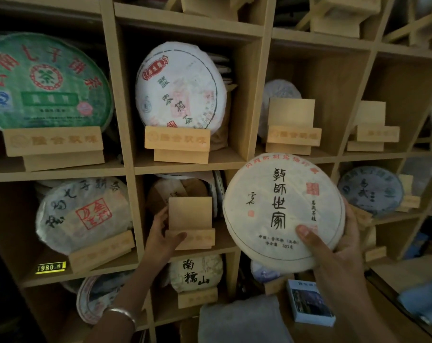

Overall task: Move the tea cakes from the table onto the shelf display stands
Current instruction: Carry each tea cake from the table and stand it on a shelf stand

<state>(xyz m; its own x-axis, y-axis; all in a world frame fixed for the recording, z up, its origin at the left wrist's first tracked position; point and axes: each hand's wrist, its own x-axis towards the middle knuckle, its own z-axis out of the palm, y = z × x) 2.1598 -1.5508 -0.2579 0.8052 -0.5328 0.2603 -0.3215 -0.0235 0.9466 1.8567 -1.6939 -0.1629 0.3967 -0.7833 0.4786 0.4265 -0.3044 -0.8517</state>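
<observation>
Wooden shelf [257,95] is filling the view, its cubbies carrying wrapped tea cakes on wooden stands. White tea cake [281,209] with black calligraphy is being held in the air, face out and tilted, in front of the divider between the middle-row cubbies, touching no stand. Right hand [333,253] is gripping its lower right edge, thumb on the face, fingers curled behind. Left hand [160,233] is holding the empty display stand [190,224] in the middle cubby, thumb on its front ledge, fingers curled around its left side. Yellow price tag [50,267] is sitting at the lower-left shelf edge.
</observation>
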